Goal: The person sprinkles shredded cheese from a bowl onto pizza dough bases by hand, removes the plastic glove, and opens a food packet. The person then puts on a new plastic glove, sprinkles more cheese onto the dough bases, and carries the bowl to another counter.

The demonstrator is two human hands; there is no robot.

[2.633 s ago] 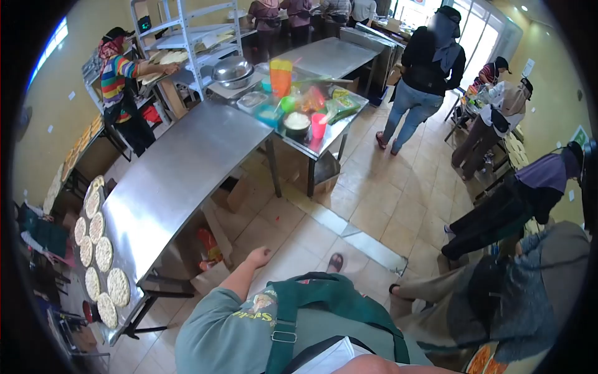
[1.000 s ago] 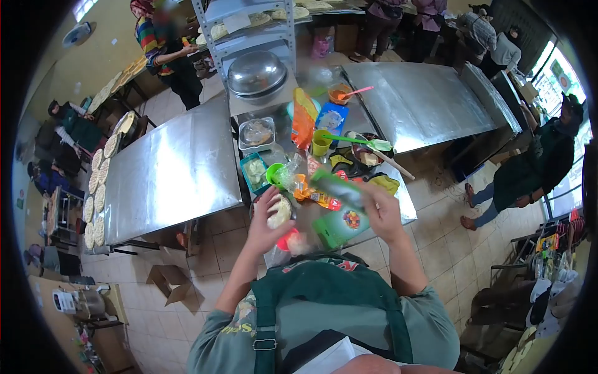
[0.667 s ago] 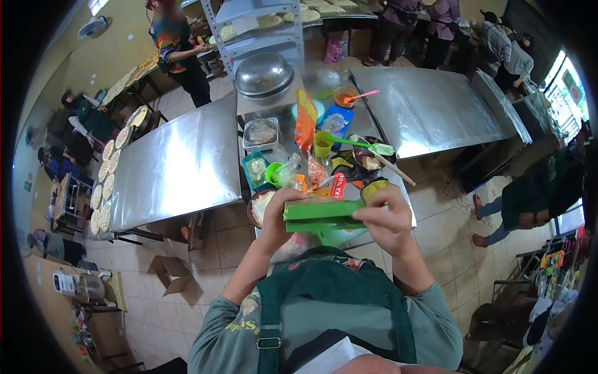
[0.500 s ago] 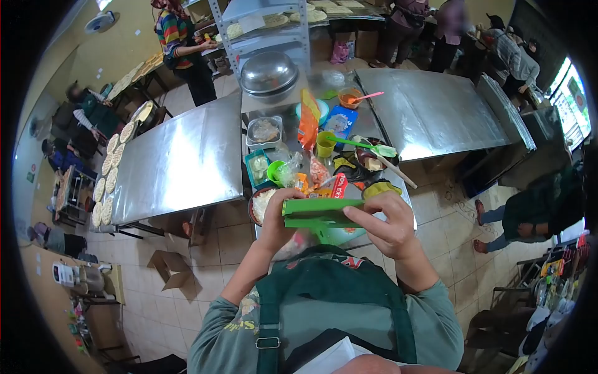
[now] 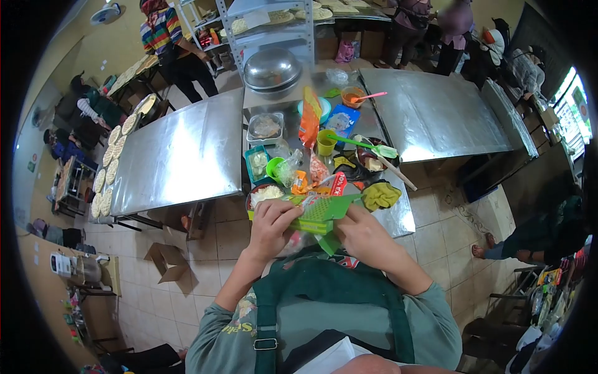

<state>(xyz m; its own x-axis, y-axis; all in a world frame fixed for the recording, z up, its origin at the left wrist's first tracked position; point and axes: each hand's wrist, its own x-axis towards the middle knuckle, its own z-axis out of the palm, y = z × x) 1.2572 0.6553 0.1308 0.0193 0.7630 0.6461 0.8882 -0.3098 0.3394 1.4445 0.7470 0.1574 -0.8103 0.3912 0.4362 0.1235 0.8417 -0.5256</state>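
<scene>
A green cardboard box with printed sides is tilted in front of my chest, its end flaps standing out at the right. My left hand is closed around the box's left part, fingers over the top. My right hand is bent against the flapped right end; its fingertips are hidden behind a flap. Just beyond lie a bowl of white shreds, an orange-and-red packet, a bag of pink pieces and a crumpled yellow-green cloth.
Metal tables stand left and right. A green spatula, a yellow cup, a lidded tub and an orange bowl share the middle worktop. Flat dough rounds line the left edge. Several people work around the room.
The box has turned, showing its printed side and spread flaps. My left hand has moved over its top; my right hand has dropped to the flapped end.
</scene>
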